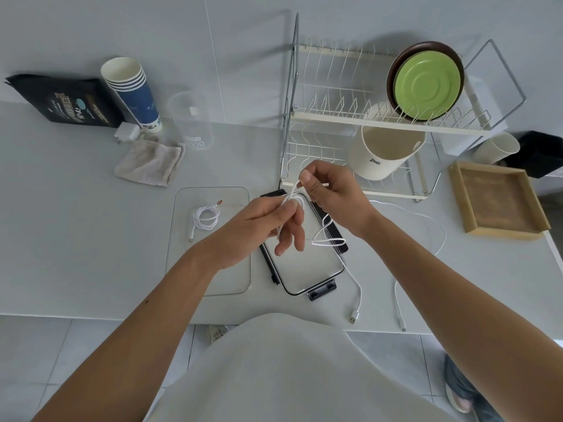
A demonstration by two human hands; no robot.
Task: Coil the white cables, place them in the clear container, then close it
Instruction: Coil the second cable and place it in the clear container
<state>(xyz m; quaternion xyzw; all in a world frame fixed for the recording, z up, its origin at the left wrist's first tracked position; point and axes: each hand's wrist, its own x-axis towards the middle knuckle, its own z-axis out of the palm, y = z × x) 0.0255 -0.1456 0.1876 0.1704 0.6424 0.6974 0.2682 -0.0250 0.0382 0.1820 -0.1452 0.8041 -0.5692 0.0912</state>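
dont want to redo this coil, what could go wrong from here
The cable pinched by the left hand and right hand trails its loose tail past the black latch of the lid, where it may snag as winding pulls it in. Its USB plug and one end of the other cable lie near the counter edge and could slip off.

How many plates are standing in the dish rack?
2: a green plate on the rack's top shelf, and a brown plate right behind it. More could hide behind.
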